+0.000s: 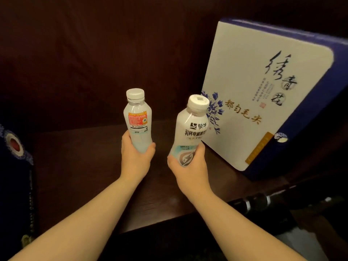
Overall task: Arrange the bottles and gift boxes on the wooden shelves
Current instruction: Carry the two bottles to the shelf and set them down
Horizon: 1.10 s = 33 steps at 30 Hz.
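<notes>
Head view: two bare forearms reach in from the bottom edge over a dark wooden shelf [90,166]. The left hand [136,157] grasps the lower part of a white bottle [137,119], fingers wrapped around it, and holds it upright above the middle of the shelf, its orange label facing the camera. The right hand [188,168] is clenched around the base of a second white bottle [190,132], which tilts slightly to the right, its cap toward the camera. This second bottle overlaps the lower left corner of a white and blue gift box [263,91]; whether they touch cannot be told. The gift box stands on edge at the right end of the shelf, leaning back, with black brush writing and blue flowers on its face. At the left end of the shelf a dark blue box [15,166] stands partly out of view. A dark back wall [94,53] closes off the shelf behind.
</notes>
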{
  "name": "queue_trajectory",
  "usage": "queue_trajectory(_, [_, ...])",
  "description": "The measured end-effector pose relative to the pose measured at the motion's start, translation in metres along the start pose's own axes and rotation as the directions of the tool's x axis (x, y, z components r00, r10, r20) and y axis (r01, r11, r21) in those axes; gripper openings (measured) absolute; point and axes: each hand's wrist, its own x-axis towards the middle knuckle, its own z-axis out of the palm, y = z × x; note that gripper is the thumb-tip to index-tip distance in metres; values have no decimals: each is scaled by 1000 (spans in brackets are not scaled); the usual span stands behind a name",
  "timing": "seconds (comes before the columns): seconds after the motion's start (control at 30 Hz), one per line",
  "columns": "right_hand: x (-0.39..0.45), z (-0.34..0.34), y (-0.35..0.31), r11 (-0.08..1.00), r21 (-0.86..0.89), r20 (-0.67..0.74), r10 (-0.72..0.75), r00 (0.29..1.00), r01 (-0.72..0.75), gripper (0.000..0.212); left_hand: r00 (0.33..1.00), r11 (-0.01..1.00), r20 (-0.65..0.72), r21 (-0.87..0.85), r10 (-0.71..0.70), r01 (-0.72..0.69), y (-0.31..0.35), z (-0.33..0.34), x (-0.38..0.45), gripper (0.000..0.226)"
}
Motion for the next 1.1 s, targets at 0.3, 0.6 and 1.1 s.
queue_trajectory(0.3, [-37, -122, -45, 995, 8, -53, -103, 993, 104, 61, 990, 985, 34, -103, 139, -135, 103, 47, -92, 68])
queue_trajectory(0.6, [-95, -331, -74, 979, 40, -74, -198, 977, 201, 68, 942, 933, 70, -179, 329, -313, 220, 148, -234, 68])
queue_trajectory(1.1, [-91, -608, -65, 975, -133, -324, -214, 921, 179, 66, 851, 896, 343, -343, 398, -281, 330, 408, -343, 68])
